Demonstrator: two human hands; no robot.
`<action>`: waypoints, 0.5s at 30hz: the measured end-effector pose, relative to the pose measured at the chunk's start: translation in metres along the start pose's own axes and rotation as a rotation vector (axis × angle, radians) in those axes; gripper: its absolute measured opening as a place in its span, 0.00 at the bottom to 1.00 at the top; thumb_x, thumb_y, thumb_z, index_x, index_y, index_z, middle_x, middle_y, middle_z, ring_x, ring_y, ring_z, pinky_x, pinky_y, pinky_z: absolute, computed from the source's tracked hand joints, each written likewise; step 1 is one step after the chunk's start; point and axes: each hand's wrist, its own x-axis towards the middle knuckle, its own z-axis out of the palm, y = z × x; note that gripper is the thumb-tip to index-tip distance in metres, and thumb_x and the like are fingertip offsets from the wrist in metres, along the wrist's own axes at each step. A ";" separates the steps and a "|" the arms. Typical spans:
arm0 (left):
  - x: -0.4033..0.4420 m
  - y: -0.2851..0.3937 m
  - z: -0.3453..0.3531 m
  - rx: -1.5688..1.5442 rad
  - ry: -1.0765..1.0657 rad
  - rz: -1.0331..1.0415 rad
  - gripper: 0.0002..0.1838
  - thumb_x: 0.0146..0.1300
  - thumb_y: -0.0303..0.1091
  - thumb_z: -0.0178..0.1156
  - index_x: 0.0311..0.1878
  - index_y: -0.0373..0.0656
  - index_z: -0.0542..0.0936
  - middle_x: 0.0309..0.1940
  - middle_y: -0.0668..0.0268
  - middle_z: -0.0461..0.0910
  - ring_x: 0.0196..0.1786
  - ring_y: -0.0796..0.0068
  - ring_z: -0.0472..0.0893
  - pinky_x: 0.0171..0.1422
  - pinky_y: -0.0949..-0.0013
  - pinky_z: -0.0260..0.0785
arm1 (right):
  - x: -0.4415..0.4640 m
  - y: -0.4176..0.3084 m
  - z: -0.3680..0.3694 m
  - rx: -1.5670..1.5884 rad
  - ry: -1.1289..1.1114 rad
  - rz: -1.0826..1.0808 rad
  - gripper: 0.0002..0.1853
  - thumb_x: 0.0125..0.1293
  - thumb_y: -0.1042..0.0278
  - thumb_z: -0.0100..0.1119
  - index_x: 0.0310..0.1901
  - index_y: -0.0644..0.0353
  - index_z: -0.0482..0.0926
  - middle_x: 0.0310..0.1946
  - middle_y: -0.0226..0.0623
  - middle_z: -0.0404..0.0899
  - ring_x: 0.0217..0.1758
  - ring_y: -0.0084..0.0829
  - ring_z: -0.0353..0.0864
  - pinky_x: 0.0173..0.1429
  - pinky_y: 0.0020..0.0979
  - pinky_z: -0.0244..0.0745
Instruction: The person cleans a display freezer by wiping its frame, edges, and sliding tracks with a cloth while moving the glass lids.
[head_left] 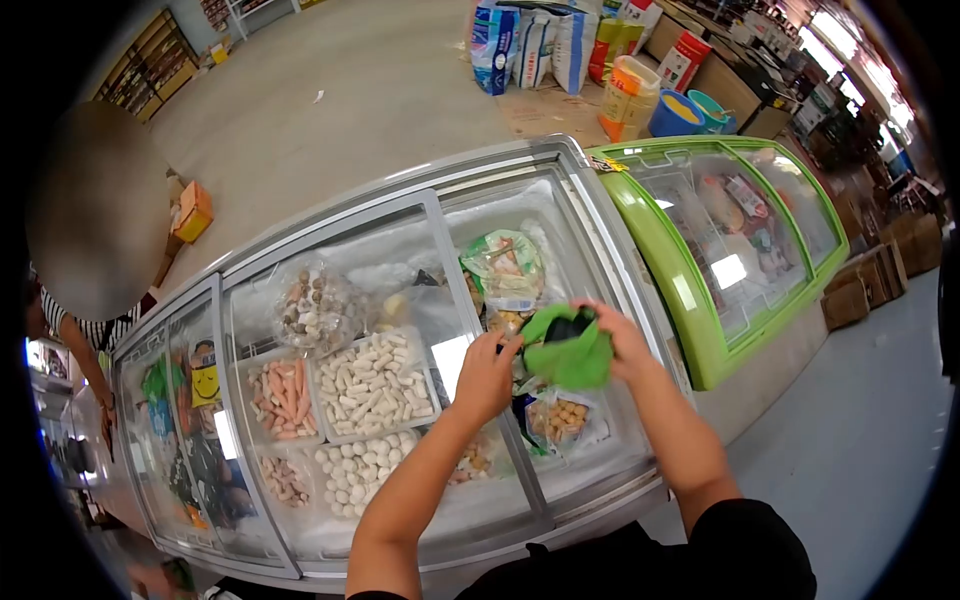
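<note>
Over the open right part of a chest freezer (590,215), a green cloth or bag (568,350) with a dark patch hangs between my hands. My right hand (622,340) grips its right side. My left hand (488,375) is closed at its left edge, the fingers pinched on its dark part. Beneath lie a green-and-clear food bag (503,265) and a bag of round tan pieces (560,418). Left of my hands, under the sliding glass, are trays of white pieces (375,385) and pink sticks (284,398).
A green-framed freezer (700,330) adjoins on the right. Behind stand large sacks (535,50), a yellow bucket (630,95) and a blue tub (676,115). Another person's arm (88,365) rests by the freezer's left end, near an orange box (194,212) on the floor.
</note>
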 end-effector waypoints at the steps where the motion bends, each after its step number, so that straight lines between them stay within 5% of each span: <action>1: 0.001 0.003 0.004 0.116 -0.001 -0.034 0.25 0.48 0.21 0.60 0.54 0.40 0.75 0.57 0.48 0.67 0.60 0.48 0.68 0.64 0.53 0.63 | 0.016 -0.012 -0.002 0.068 0.003 -0.031 0.24 0.57 0.80 0.42 0.57 0.66 0.72 0.49 0.43 0.78 0.51 0.34 0.80 0.56 0.34 0.77; 8: 0.000 0.008 0.012 0.232 -0.035 -0.104 0.25 0.44 0.20 0.59 0.50 0.44 0.77 0.60 0.50 0.67 0.62 0.47 0.67 0.67 0.55 0.60 | 0.175 -0.056 0.028 -0.133 0.003 -0.143 0.20 0.59 0.79 0.46 0.54 0.63 0.76 0.45 0.41 0.78 0.45 0.31 0.80 0.49 0.33 0.78; 10: -0.002 0.007 0.011 0.277 -0.056 -0.127 0.21 0.46 0.21 0.58 0.47 0.43 0.77 0.60 0.51 0.67 0.62 0.48 0.66 0.67 0.55 0.59 | 0.213 -0.059 0.058 -0.391 0.019 -0.351 0.21 0.57 0.80 0.49 0.54 0.62 0.76 0.42 0.42 0.79 0.42 0.32 0.80 0.46 0.34 0.78; 14: -0.012 -0.001 -0.006 0.312 -0.018 -0.083 0.11 0.48 0.26 0.57 0.38 0.37 0.77 0.56 0.50 0.71 0.57 0.51 0.70 0.63 0.55 0.62 | 0.283 -0.028 0.118 -1.272 -0.019 -1.234 0.21 0.50 0.81 0.52 0.49 0.61 0.77 0.41 0.42 0.79 0.44 0.45 0.78 0.49 0.41 0.75; 15: -0.019 -0.006 -0.011 0.285 -0.040 -0.117 0.13 0.47 0.25 0.57 0.39 0.40 0.77 0.56 0.50 0.71 0.57 0.50 0.71 0.63 0.55 0.63 | 0.295 -0.013 0.130 -1.420 -0.107 -1.216 0.17 0.51 0.79 0.53 0.46 0.61 0.77 0.41 0.40 0.78 0.46 0.46 0.76 0.48 0.42 0.75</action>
